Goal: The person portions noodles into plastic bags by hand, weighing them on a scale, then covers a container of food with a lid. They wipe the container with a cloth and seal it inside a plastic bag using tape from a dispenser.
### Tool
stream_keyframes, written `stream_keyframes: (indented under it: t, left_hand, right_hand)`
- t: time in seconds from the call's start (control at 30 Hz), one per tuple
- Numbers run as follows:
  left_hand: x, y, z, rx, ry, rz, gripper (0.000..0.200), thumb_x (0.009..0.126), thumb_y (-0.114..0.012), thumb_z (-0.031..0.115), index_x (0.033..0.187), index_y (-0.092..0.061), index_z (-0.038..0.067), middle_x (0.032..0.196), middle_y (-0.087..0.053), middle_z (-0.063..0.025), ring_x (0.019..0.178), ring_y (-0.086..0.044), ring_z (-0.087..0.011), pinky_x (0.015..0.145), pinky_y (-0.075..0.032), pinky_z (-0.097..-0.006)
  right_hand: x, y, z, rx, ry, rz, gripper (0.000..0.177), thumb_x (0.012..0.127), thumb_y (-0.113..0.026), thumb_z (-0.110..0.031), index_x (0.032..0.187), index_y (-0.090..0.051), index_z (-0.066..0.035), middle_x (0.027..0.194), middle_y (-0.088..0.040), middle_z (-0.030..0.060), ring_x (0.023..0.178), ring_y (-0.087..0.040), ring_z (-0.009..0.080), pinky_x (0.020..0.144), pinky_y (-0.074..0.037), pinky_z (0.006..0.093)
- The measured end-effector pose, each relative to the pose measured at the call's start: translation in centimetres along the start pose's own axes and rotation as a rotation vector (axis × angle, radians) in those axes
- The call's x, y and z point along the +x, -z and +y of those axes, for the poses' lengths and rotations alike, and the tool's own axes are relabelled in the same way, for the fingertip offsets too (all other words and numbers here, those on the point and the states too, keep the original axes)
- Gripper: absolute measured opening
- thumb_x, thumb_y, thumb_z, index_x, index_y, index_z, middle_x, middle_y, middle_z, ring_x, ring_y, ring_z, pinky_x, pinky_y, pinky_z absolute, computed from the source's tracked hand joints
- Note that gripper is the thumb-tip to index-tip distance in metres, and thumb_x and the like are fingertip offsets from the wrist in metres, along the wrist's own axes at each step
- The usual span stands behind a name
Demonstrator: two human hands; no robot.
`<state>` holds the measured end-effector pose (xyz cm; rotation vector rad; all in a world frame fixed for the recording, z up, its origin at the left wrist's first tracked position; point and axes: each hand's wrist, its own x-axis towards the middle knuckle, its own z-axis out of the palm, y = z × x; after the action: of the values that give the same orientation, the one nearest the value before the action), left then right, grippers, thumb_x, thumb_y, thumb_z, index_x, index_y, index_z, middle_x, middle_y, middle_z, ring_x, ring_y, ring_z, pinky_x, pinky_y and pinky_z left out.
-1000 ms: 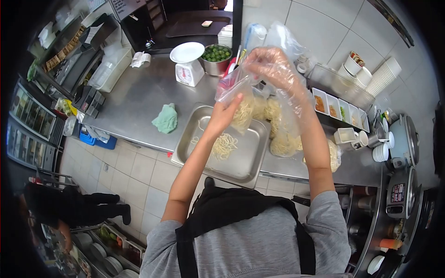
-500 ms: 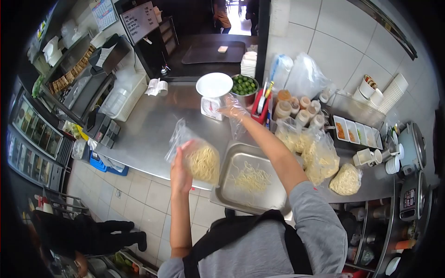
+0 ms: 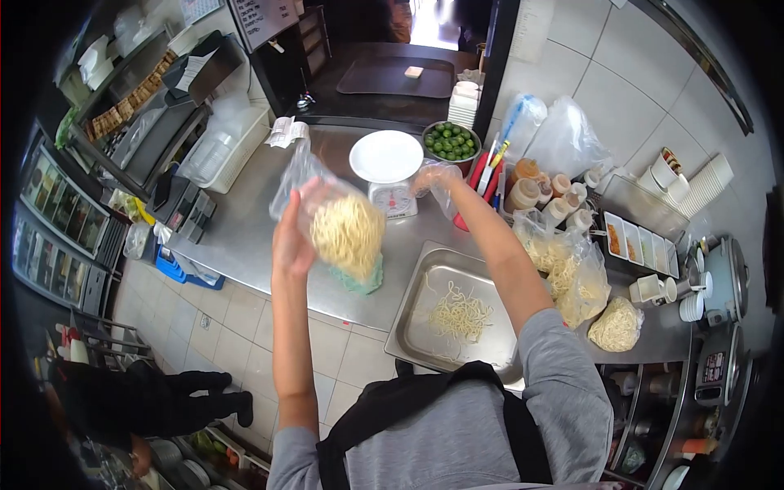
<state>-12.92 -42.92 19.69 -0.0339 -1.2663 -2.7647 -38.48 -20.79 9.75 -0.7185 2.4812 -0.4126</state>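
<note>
My left hand (image 3: 292, 241) is closed on a clear plastic bag of noodles (image 3: 347, 237), held up over the counter. Beneath the bag, a green plastic bag (image 3: 361, 279) shows in part. My right hand (image 3: 437, 177), in a clear plastic glove, has its fingers curled against the right side of a white kitchen scale (image 3: 394, 201). The scale carries a round white pan (image 3: 386, 155), and its dial faces me. Close in front of me, a steel tray (image 3: 416, 331) holds a small heap of loose noodles (image 3: 461, 314).
A bowl of green limes (image 3: 452, 141) stands behind my right hand. To the right are squeeze bottles (image 3: 524, 194), bagged noodles (image 3: 572, 286) and a topping rack (image 3: 641, 245). A white basket (image 3: 233, 159) sits at the left. A person in dark clothes (image 3: 163, 396) is at lower left.
The noodle bag has risen and moved left with my left hand, uncovering the green bag. The scale sits slightly nearer to me, my right hand still at its side. My view has shifted.
</note>
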Motion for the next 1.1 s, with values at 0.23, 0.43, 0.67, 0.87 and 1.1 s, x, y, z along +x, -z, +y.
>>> stream_keyframes:
  t: [0.23,0.43,0.67,0.87,1.1]
  left_hand:
    - [14.0,-3.2,-1.3,0.627,-0.4,-0.04,0.04,0.095,-0.037,0.032,0.099,-0.062,0.001,0.096,-0.063,-0.0108,0.092,-0.058,-0.0182,0.083,-0.043,-0.0299]
    - [21.3,-0.9,-7.2,1.541,-0.59,-0.319,0.027,0.09,-0.042,0.023,0.1,-0.061,0.007,0.095,-0.06,-0.0204,0.093,-0.055,-0.0325,0.083,-0.04,-0.0385]
    - [19.2,-0.3,-11.4,1.835,-0.727,-0.495,0.034,0.085,-0.052,0.029,0.109,-0.057,0.005,0.111,-0.054,-0.0184,0.11,-0.045,-0.0333,0.099,-0.026,-0.0484]
    - [16.5,-2.3,-10.6,1.836,-0.738,-0.447,0.095,0.064,-0.067,0.056,0.135,-0.031,0.006,0.127,-0.043,-0.0202,0.122,-0.036,-0.0337,0.103,-0.017,-0.0537]
    - [13.7,-8.1,-7.7,1.854,-0.664,-0.682,0.082,0.068,-0.065,0.053,0.137,-0.026,0.031,0.137,-0.03,-0.0241,0.125,-0.029,-0.0431,0.1,-0.028,-0.0499]
  right_hand:
    - [-10.9,-2.7,1.0,0.581,0.145,0.34,0.069,0.069,-0.068,-0.024,0.129,-0.041,-0.003,0.125,-0.048,0.0156,0.107,-0.052,0.0202,0.088,-0.043,0.0325]
    - [-26.6,-5.0,-1.2,1.245,0.293,0.445,0.06,0.076,-0.068,-0.026,0.126,-0.045,-0.002,0.121,-0.05,0.0151,0.109,-0.05,0.0232,0.088,-0.043,0.0332]
    - [-36.8,-10.3,3.2,1.149,0.162,0.685,0.054,0.08,-0.066,-0.014,0.127,-0.043,0.002,0.115,-0.053,0.0153,0.106,-0.051,0.0191,0.085,-0.045,0.0324]
    - [-41.7,-15.1,4.1,1.216,0.06,0.783,0.056,0.08,-0.064,-0.008,0.129,-0.04,0.002,0.115,-0.053,0.0161,0.104,-0.052,0.0189,0.084,-0.045,0.031]
    - [-42.1,-16.3,5.0,1.238,0.095,0.832,0.052,0.08,-0.065,-0.008,0.126,-0.043,0.001,0.114,-0.054,0.0143,0.101,-0.052,0.0182,0.084,-0.045,0.0305]
